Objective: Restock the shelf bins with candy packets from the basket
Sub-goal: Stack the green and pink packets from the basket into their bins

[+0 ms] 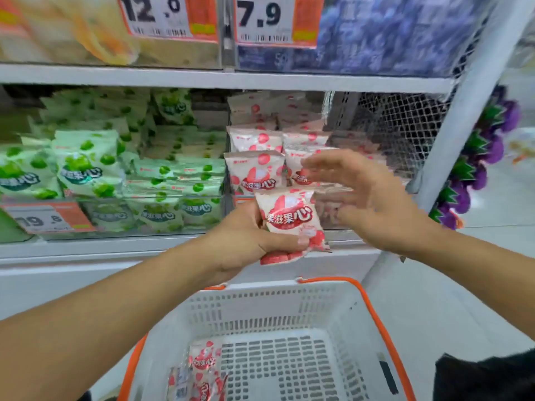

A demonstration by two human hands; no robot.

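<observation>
My left hand [246, 235] grips a pink candy packet [289, 224] upright, just in front of the pink bin [260, 169] on the shelf [202, 78]. My right hand [373, 198] hangs spread, fingers straight, right of that packet, holding nothing. Below the packet, the white basket [289, 308] with orange handles holds a few more pink packets [199, 371] in its near-left corner.

Bright, even light; perhaps motion-blurred.
</observation>
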